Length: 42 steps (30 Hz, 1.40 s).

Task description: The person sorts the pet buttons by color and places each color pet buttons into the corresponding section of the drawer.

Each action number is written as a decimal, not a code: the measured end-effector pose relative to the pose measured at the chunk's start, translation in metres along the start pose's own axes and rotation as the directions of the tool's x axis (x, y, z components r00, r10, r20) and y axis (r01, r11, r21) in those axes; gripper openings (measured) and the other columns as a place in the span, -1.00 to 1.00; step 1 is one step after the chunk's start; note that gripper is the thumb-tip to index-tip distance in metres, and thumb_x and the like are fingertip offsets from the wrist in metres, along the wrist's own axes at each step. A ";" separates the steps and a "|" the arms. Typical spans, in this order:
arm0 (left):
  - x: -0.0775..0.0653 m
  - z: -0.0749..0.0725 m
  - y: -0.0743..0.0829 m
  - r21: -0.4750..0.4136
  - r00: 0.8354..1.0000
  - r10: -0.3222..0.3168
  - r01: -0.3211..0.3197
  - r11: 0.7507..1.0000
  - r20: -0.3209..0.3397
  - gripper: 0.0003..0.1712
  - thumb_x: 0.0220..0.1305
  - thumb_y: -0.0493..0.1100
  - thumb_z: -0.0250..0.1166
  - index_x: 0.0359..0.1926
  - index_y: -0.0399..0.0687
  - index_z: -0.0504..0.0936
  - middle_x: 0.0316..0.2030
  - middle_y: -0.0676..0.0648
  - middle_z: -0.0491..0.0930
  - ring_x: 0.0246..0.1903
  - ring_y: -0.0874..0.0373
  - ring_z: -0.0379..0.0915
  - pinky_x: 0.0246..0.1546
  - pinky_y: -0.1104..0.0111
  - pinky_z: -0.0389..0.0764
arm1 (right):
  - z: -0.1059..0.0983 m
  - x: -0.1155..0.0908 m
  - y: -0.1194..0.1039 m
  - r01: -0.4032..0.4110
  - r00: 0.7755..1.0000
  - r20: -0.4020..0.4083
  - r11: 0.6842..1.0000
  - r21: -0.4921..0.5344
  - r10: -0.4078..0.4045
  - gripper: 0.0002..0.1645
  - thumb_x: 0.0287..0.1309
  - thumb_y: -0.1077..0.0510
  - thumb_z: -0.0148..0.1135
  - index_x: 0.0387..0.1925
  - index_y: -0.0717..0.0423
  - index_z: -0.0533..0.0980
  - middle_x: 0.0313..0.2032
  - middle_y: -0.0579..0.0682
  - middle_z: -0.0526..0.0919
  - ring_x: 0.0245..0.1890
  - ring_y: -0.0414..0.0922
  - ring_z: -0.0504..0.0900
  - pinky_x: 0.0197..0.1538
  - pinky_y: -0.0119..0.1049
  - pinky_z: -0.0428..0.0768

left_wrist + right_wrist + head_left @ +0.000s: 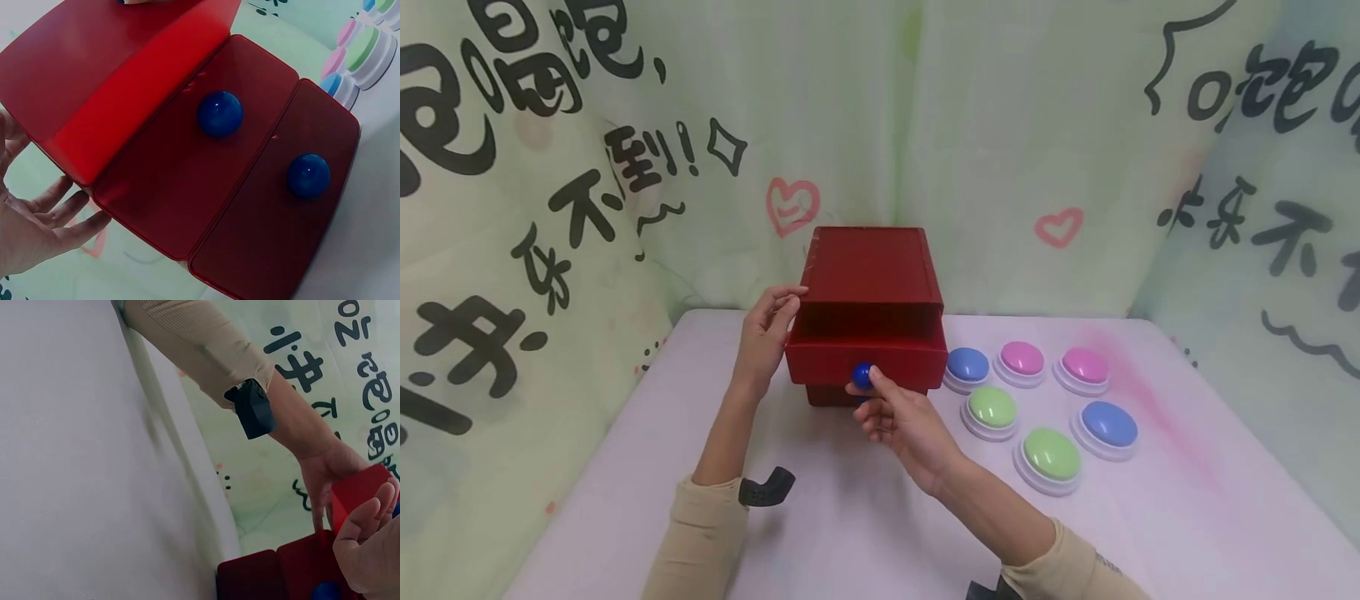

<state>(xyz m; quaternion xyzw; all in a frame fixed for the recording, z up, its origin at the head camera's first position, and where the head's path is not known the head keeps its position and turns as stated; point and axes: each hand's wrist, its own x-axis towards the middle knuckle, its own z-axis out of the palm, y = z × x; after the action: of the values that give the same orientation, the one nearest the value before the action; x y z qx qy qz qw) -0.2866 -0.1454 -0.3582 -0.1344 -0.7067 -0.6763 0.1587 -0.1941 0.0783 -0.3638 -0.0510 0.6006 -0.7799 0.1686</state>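
In the head view a small red drawer cabinet [872, 262] stands at the back of the table. Its top drawer [820, 360] is pulled out towards me. My right hand [904, 417] pinches that drawer's round blue knob [861, 375] between thumb and index finger. Against the cabinet's left side rests my left hand [766, 333], its fingertips touching the red wall. The left wrist view shows two lower drawers closed, the middle one with a blue knob [220, 114] and the bottom one with another blue knob [309, 176]. The drawer's inside looks dark from the head view.
Several round push buttons lie right of the cabinet, among them a near green button [1051, 455], a blue button [1108, 423] and a pink button [1085, 365]. Curtains with black lettering [1285, 225] enclose the white table [625, 467] on the back and sides.
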 end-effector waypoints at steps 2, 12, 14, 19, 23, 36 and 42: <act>0.001 0.001 0.001 0.001 1.000 0.006 -0.006 1.000 0.005 -0.60 0.55 0.00 0.10 0.27 -0.03 0.54 0.17 -0.10 0.54 0.16 0.06 0.47 0.14 0.05 0.64 | 0.000 -0.002 0.000 0.000 1.000 -0.003 1.000 0.003 0.000 -0.32 0.43 -0.27 0.14 0.19 0.23 0.56 -0.32 -0.03 0.66 -0.28 -0.14 0.55 -0.11 -0.39 0.59; 0.008 0.010 0.001 -0.011 0.999 0.029 -0.028 1.000 0.033 -0.60 0.56 -0.01 0.09 0.27 -0.04 0.54 0.17 -0.14 0.54 0.18 0.02 0.47 0.18 -0.02 0.60 | -0.002 -0.007 -0.002 0.006 0.999 -0.041 1.000 0.030 -0.005 -0.37 0.42 -0.26 0.15 0.15 0.18 0.58 -0.34 -0.03 0.66 -0.30 -0.15 0.56 -0.18 -0.42 0.57; 0.008 0.010 0.001 -0.007 0.999 0.029 -0.029 1.000 0.028 -0.60 0.56 -0.02 0.09 0.27 -0.05 0.55 0.17 -0.15 0.55 0.18 0.01 0.47 0.19 -0.04 0.59 | -0.002 -0.008 -0.001 0.001 0.999 -0.037 0.999 0.032 0.000 -0.37 0.41 -0.27 0.16 0.14 0.17 0.59 -0.34 -0.03 0.66 -0.31 -0.15 0.56 -0.18 -0.42 0.57; 0.005 0.007 0.002 0.003 1.000 0.017 -0.017 1.000 0.019 -0.59 0.55 -0.01 0.09 0.27 -0.04 0.55 0.18 -0.15 0.54 0.19 0.01 0.46 0.19 -0.07 0.58 | 0.000 -0.012 0.001 -0.011 1.000 -0.018 1.000 0.023 0.011 -0.36 0.41 -0.28 0.16 0.14 0.17 0.59 -0.35 -0.05 0.66 -0.31 -0.16 0.56 -0.17 -0.41 0.56; 0.002 0.004 0.003 0.012 1.000 0.007 -0.007 1.000 0.009 -0.59 0.55 0.00 0.10 0.28 -0.03 0.55 0.20 -0.14 0.53 0.19 0.00 0.46 0.18 -0.07 0.59 | 0.003 -0.013 0.002 -0.019 1.000 -0.004 1.000 0.020 0.019 -0.36 0.41 -0.27 0.16 0.15 0.17 0.59 -0.36 -0.05 0.65 -0.32 -0.16 0.55 -0.17 -0.40 0.56; 0.002 0.001 0.003 0.003 1.000 0.014 -0.014 1.000 -0.004 -0.59 0.55 -0.01 0.09 0.28 -0.04 0.55 0.19 -0.16 0.54 0.18 -0.02 0.47 0.20 -0.08 0.57 | 0.007 -0.022 0.002 -0.045 0.999 0.002 0.999 0.024 0.045 -0.37 0.39 -0.28 0.17 0.12 0.15 0.61 -0.36 -0.06 0.66 -0.31 -0.15 0.55 -0.16 -0.41 0.56; -0.001 0.000 0.001 0.017 1.000 0.013 -0.013 1.000 -0.008 -0.59 0.55 0.02 0.10 0.27 -0.01 0.56 0.19 -0.14 0.55 0.17 -0.01 0.50 0.19 -0.05 0.59 | 0.008 -0.025 0.005 -0.056 0.998 0.012 0.998 0.034 0.056 -0.39 0.39 -0.28 0.18 0.09 0.15 0.62 -0.37 -0.06 0.66 -0.32 -0.16 0.55 -0.16 -0.40 0.56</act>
<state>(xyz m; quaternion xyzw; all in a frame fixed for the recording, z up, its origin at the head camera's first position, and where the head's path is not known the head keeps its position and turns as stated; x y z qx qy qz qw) -0.2853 -0.1450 -0.3578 -0.1349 -0.7108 -0.6698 0.1671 -0.1673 0.0782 -0.3638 -0.0356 0.5873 -0.7848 0.1948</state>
